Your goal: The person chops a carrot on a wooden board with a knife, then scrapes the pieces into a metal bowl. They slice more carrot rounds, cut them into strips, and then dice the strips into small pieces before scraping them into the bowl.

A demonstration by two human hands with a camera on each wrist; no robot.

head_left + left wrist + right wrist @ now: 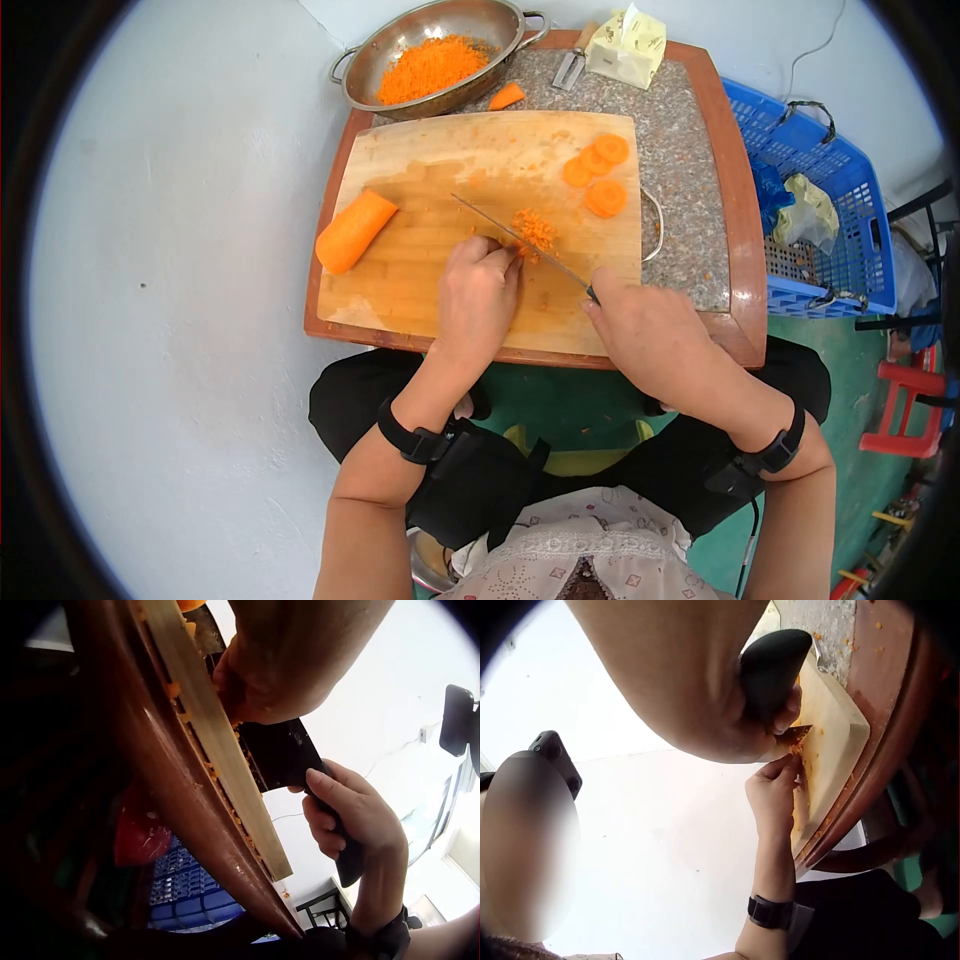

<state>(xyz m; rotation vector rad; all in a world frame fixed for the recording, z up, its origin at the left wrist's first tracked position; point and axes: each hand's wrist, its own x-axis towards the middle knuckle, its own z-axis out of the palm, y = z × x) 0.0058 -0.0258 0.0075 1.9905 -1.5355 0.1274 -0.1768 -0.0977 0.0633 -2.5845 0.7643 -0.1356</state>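
My right hand (pixel 655 325) grips the black handle of a cleaver (pixel 283 750). Its broad dark blade stands edge-down on the wooden cutting board (pixel 430 295), slanting across it in the head view. My left hand (pixel 478 298) has curled fingers right beside the blade, holding a small carrot piece largely hidden under the fingertips. Finely chopped carrot (pixel 535 229) lies on the far side of the blade. A thick peeled carrot chunk (pixel 355 232) rests on the board's left side. Several round carrot slices (pixel 606 197) lie at the right, some overlapping.
Behind the board, a metal basin (pixel 362 88) holds chopped carrot. A carrot end (pixel 507 96), a peeler-like tool (pixel 571 70) and a tissue pack (pixel 627 52) are on the stone-topped table (pixel 690 200). A blue basket (pixel 840 170) stands to the right, a red stool (pixel 900 410) beyond.
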